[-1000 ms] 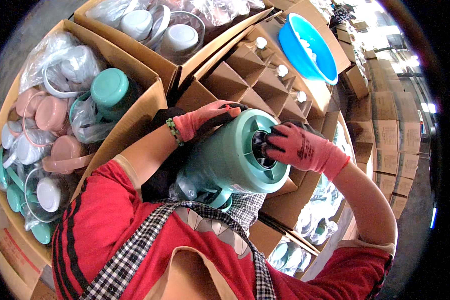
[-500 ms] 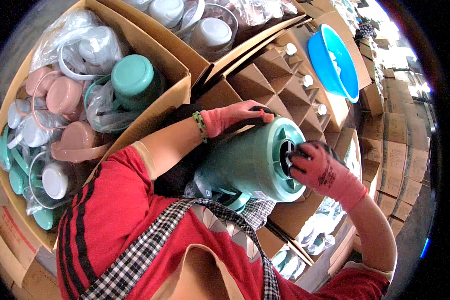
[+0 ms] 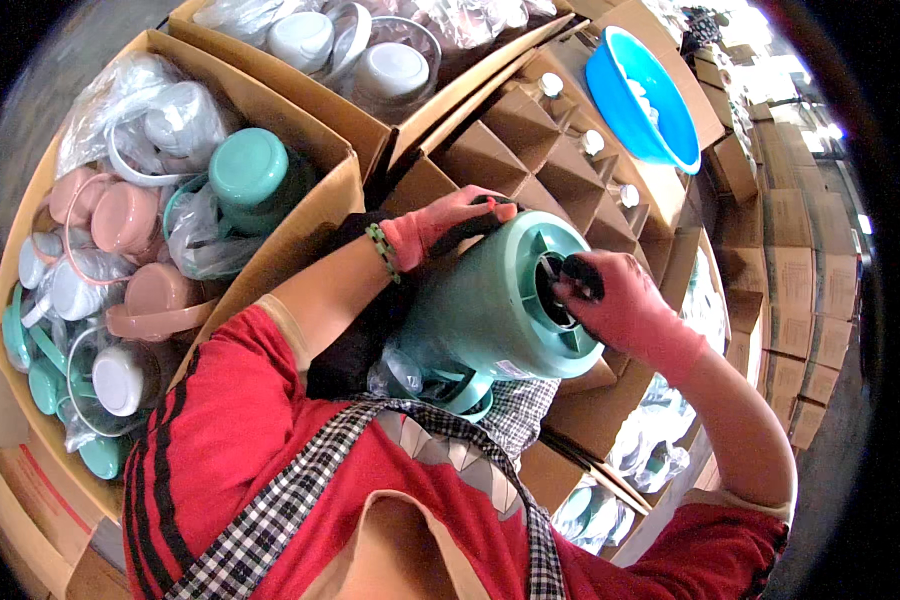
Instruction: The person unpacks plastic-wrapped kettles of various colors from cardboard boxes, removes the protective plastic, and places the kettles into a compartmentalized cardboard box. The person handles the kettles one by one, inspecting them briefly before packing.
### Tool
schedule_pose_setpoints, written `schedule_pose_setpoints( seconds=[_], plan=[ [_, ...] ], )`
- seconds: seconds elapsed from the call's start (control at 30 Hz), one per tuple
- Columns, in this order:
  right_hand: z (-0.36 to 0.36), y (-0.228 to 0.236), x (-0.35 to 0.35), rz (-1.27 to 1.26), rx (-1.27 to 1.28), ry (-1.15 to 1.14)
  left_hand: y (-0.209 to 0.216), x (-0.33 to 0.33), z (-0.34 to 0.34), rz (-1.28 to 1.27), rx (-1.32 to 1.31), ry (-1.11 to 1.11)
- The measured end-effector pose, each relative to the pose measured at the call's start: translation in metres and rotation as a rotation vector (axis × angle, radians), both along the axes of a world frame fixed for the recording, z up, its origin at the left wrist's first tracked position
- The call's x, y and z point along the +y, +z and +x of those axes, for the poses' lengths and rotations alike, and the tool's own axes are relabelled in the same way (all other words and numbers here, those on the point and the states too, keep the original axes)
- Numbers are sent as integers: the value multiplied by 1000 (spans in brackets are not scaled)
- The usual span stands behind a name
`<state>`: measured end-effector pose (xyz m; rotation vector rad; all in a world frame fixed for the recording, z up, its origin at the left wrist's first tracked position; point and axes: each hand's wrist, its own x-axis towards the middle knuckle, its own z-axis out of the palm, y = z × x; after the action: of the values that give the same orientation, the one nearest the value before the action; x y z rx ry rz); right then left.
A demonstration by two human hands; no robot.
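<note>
A green vacuum jug body (image 3: 460, 315) lies tilted across my lap, its ribbed round end turned to the right. My left hand (image 3: 450, 228), in a pink glove with dark fingers, grips the jug's upper far side. At the round opening in that end, the gloved fingers of my right hand (image 3: 620, 300) are bent together and reach into the hole. What they hold there is hidden by the fingers. A green handle (image 3: 465, 390) and some clear plastic film (image 3: 395, 372) show under the jug, by the checked apron.
A carton (image 3: 355, 190) at left holds pink, white and green jugs, some bagged. Another carton (image 3: 395, 135) behind holds white ones. Beyond the jug is a carton with cardboard dividers (image 3: 515, 130); a blue basin (image 3: 610, 100) sits at its far side. Stacked cartons (image 3: 790, 270) line the right.
The whole view has shifted slightly. My right hand has turned at the opening, its fingers now further into it. My left hand keeps its hold on the jug.
</note>
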<state>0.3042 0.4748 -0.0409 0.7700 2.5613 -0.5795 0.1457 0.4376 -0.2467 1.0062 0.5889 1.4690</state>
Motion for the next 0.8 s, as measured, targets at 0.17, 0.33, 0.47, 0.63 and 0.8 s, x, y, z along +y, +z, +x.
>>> schedule_pose_setpoints(
  seconds=[0.17, 0.33, 0.47, 0.63, 0.8],
  plan=[
    [22, 0, 20, 410, 157, 1253, 10, -6, 4, -116, -48, -97],
    [9, -12, 28, 321, 1, 1157, 14, -6, 11, -180, -199, -154],
    [13, -20, 12, 352, 188, 770, 13, -6, 1, -147, -256, -171],
    [98, -29, -62, 208, 928, -239, 14, -19, -5, -278, -441, -121],
    [100, -112, -132, -525, 447, -640, -14, 0, 1, -275, -752, -478]
  ],
)
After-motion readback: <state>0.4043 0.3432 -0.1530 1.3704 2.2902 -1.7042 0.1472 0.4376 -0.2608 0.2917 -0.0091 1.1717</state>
